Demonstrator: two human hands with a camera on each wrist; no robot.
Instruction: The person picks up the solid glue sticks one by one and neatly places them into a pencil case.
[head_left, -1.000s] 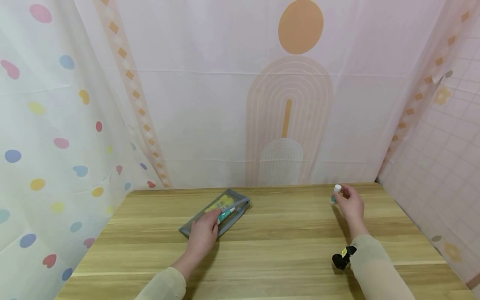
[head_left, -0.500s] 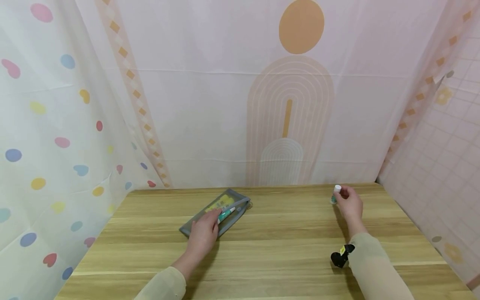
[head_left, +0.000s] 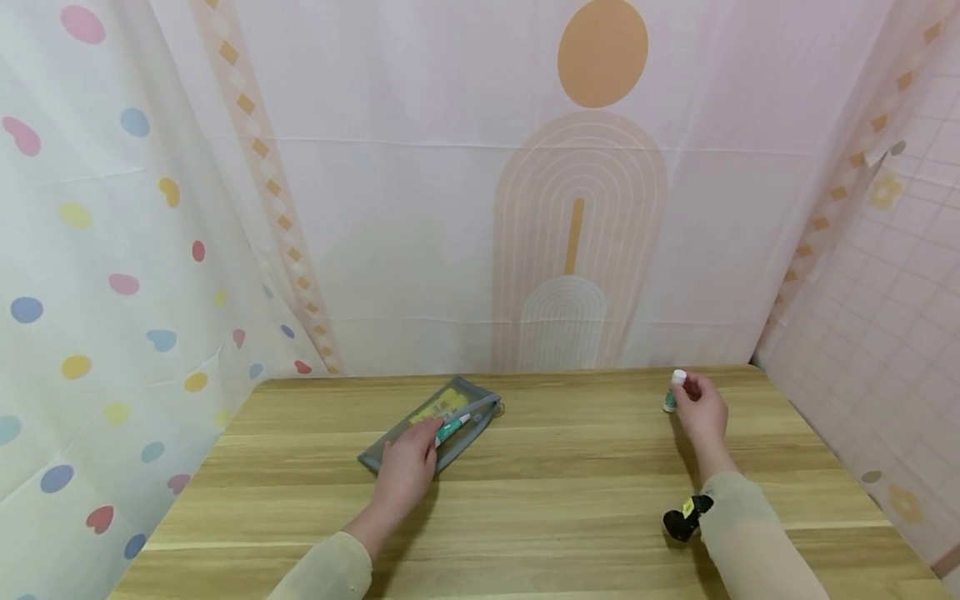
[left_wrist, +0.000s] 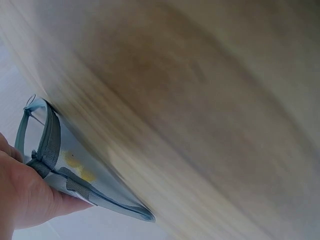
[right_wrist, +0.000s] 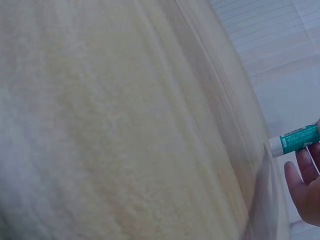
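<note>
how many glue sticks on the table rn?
1 for sure: a glue stick upright near the far right edge, held by the right hand. A teal-and-white stick lies in the pouch under the left hand; it may be a pen. More could be hidden inside.

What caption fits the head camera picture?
Left hand rests on a grey pencil case; right hand holds a small glue stick upright on the wooden table.

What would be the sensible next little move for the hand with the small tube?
Probably carry the glue stick across to the mesh pouch: the right hand pinches it at the table's far right, while the left hand rests on the pouch.
</note>
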